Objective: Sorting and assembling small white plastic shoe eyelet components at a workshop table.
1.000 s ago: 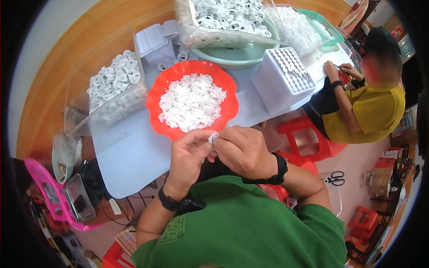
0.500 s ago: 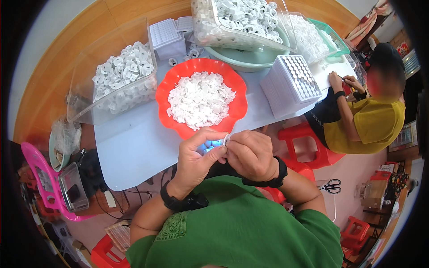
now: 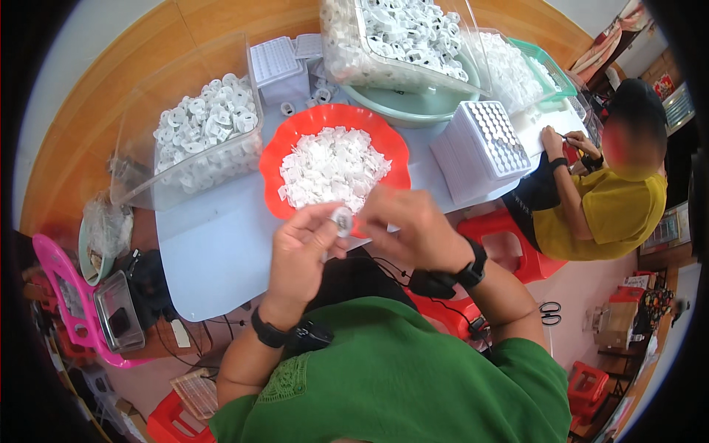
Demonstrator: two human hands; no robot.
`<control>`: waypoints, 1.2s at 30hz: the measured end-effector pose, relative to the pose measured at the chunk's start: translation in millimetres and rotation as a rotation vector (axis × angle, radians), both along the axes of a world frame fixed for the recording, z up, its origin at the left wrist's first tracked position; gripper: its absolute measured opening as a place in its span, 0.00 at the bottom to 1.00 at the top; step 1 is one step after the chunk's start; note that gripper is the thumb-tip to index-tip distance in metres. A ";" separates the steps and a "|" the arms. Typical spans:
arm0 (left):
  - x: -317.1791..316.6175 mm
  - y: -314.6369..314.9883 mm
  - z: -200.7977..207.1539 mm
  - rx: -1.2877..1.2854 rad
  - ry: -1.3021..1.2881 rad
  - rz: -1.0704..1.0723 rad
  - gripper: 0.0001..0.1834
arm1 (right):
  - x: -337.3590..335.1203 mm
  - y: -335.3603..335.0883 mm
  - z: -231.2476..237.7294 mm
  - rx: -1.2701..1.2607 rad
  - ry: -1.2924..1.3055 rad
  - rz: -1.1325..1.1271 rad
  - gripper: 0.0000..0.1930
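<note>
My left hand [image 3: 295, 255] pinches a small round white plastic part [image 3: 342, 221] with a darker centre, just in front of the red scalloped bowl [image 3: 275, 161]. That bowl is heaped with small flat white pieces [image 3: 332, 166]. At the bowl's near right rim is my right hand [image 3: 417, 232], its fingers pointing left and smeared by motion. Whether anything is in those fingers I cannot make out.
Clear bins [image 3: 125, 181] of round white parts stand at the back left and back centre, one on a pale green basin [image 3: 413, 117]. White trays are stacked right [image 3: 461, 159] and back [image 3: 284, 85]. A co-worker in yellow [image 3: 613, 207] sits at the right, hands on a small tool.
My hands have moved apart. The left shifted slightly left with the white part turned face-on; the right let go of it and moved toward the bowl's near edge. The blue glow between them is gone.
</note>
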State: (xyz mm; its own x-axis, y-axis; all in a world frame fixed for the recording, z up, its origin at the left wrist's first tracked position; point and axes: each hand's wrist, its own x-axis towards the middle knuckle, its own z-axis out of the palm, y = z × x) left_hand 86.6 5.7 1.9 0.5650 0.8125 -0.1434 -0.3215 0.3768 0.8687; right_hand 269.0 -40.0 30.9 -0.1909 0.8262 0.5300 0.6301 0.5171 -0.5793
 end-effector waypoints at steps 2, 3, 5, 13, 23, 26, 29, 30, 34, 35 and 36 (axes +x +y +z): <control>-9.0 16.4 -2.1 -0.030 -0.058 0.033 0.16 | 12.2 20.7 2.3 -0.096 -0.006 -0.109 0.03; -12.6 23.9 -2.0 -0.060 -0.113 0.060 0.18 | 19.8 32.4 1.1 -0.131 -0.078 -0.181 0.03; -17.5 34.8 0.1 -0.134 -0.129 0.058 0.20 | 24.7 52.4 -9.3 -0.158 -0.191 -0.219 0.03; -16.3 51.9 -7.5 -0.185 -0.222 0.063 0.19 | 3.2 119.3 -31.5 -0.326 -0.694 -0.044 0.06; 13.0 63.7 -6.7 0.064 -0.074 0.158 0.16 | 19.5 122.9 -31.9 -0.355 -0.499 -0.072 0.02; 20.4 65.6 -8.3 0.172 -0.055 0.188 0.16 | 29.0 98.8 0.1 -0.529 -0.065 -0.062 0.03; 21.4 60.8 -6.4 0.237 -0.001 0.175 0.16 | 33.1 70.9 11.0 -0.759 0.363 -0.033 0.04; 21.7 58.7 -5.1 0.275 0.018 0.174 0.16 | 33.8 62.1 13.1 -0.757 0.503 -0.020 0.04; 22.2 44.8 4.0 0.244 0.019 0.083 0.16 | 32.3 37.4 10.8 -0.677 0.802 0.031 0.03; 22.6 41.3 5.7 0.247 0.021 0.080 0.16 | 31.1 34.0 10.1 -0.632 0.892 0.039 0.03; 23.2 37.7 7.2 0.176 -0.046 0.029 0.16 | 33.5 31.2 6.9 -0.624 0.933 0.083 0.04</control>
State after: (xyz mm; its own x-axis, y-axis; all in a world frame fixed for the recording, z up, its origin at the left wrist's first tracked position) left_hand 109.8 43.4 9.0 0.5441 0.8386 0.0278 -0.3710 0.2107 0.9044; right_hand 302.5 -8.8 37.8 -0.0025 1.0000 -0.0072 -0.2079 -0.0076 -0.9781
